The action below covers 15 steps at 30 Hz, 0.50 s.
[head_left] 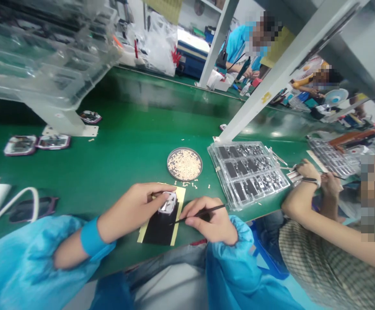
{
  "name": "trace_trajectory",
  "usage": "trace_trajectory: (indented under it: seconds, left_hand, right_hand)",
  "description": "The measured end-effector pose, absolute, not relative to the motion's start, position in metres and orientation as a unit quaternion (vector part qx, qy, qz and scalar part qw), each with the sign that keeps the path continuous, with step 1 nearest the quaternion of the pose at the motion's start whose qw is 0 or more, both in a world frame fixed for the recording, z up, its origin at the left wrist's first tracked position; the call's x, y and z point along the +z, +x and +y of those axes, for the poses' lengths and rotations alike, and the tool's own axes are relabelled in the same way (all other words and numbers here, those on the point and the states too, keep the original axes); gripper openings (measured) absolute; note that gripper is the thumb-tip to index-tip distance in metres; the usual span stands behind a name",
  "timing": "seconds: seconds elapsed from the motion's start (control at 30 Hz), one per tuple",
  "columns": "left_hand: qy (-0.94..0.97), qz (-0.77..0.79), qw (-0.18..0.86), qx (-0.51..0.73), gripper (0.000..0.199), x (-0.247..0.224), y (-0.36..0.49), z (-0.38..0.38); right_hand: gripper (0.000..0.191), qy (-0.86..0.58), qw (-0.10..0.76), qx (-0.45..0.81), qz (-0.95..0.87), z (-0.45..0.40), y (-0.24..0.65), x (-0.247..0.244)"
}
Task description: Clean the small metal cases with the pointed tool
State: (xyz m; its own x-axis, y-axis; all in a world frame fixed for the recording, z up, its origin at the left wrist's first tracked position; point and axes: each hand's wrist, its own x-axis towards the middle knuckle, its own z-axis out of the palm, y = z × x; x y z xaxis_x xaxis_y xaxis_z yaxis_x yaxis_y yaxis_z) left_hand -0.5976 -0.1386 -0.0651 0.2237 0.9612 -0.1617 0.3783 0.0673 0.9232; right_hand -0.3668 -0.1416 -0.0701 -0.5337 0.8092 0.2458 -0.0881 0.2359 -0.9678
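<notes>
My left hand (142,202) holds a small white device housing (168,203) by its edges, over a black pad (158,230) with yellow borders on the green bench. Between the thumb and fingers of my right hand (207,217) are black tweezers (211,209); their tip points left, above the pad and just below the housing. Behind the housing, a round dish (185,164) holds small light-coloured pieces, and a few loose ones lie beside its near rim.
Stacked clear trays of parts (252,172) stand right of the dish, near a metal post (255,99). Housings (20,145) and a white cable (34,202) lie at the left, below clear bins. A co-worker's arms (316,219) reach in from the right.
</notes>
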Motion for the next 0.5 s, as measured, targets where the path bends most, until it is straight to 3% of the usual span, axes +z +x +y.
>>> trace_trajectory:
  seconds: [0.2, 0.37, 0.5]
  left_hand:
    - [0.601, 0.563, 0.494, 0.279, 0.046, -0.059, -0.597, -0.138]
    - [0.604, 0.576, 0.463, 0.299, 0.048, -0.06, -0.601, -0.134]
    - [0.587, 0.589, 0.46, 0.311, 0.053, -0.059, -0.604, -0.132]
  right_hand:
    - [0.012, -0.338, 0.503, 0.501, -0.618, -0.139, -0.368, -0.081]
    - [0.015, -0.27, 0.465, 0.526, -0.658, -0.139, -0.369, -0.08]
    - [0.019, -0.285, 0.485, 0.524, -0.64, -0.137, -0.368, -0.077]
